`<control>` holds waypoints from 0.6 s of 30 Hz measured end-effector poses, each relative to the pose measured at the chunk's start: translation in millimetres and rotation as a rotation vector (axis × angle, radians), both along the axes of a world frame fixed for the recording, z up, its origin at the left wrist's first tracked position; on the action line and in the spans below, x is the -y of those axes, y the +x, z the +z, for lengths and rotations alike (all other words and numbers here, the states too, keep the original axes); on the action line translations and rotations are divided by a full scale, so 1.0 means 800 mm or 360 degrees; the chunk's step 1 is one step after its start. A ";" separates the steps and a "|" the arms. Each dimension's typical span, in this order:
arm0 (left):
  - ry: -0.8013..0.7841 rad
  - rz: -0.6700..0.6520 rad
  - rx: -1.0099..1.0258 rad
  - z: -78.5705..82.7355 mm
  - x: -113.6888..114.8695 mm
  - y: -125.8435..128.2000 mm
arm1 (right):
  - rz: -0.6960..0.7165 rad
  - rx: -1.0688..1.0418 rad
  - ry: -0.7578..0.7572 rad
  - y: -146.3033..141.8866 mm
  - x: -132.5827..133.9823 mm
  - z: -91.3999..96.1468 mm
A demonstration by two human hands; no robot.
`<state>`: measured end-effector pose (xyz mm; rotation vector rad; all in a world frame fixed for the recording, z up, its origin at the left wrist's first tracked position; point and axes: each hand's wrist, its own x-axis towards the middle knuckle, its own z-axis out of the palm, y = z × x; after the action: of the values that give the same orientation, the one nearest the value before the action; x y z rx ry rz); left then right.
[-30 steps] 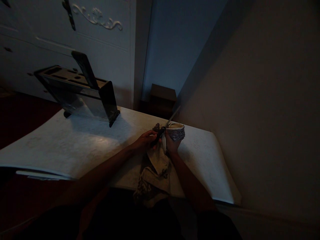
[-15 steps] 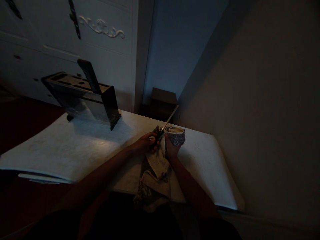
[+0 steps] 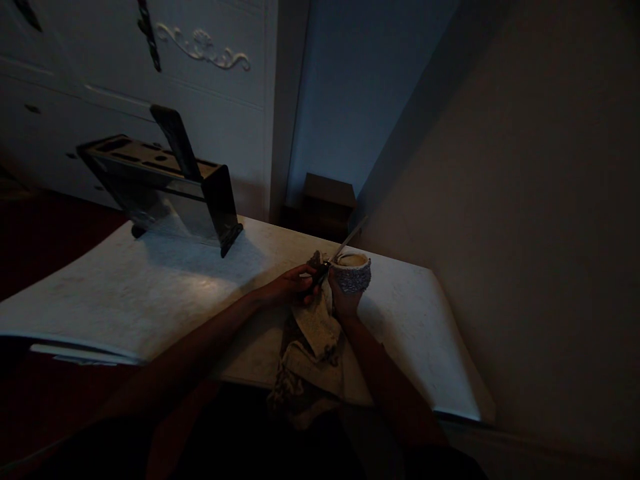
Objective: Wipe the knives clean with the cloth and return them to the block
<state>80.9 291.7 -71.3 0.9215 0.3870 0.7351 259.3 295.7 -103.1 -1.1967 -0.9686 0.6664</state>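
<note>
My left hand is closed round the black handle of a knife. Its narrow, pale blade points up and to the right, past the table's far edge. My right hand grips a brown and grey shaggy cloth, partly wrapped round the fingers. A grey, textured fold of the cloth makes a loop above that hand, right beside the base of the blade. The rest of the cloth hangs down over the table's near edge. Dim light hides whether the cloth touches the blade.
A knife block with clear sides and one black handle sticking out stands on the left of the white table. Behind it is a white cabinet. A brown box sits beyond the far edge, and a wall rises at the right.
The knife has moved slightly up and to the right, its blade tilting further right. My right hand keeps its hold on the cloth. The view has shifted a little.
</note>
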 end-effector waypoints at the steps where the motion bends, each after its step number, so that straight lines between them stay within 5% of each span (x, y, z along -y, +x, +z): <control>1: -0.0039 -0.0006 0.0014 0.003 0.001 -0.001 | 0.0008 -0.0064 -0.0033 -0.001 0.002 0.004; 18: -0.0352 -0.0133 0.0214 0.000 -0.002 -0.004 | -0.0026 -0.0123 -0.0104 -0.005 0.012 0.029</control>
<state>77.4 293.5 -71.4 0.6723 0.3028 0.6593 255.0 286.4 -79.9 -1.2260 -0.8771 0.7305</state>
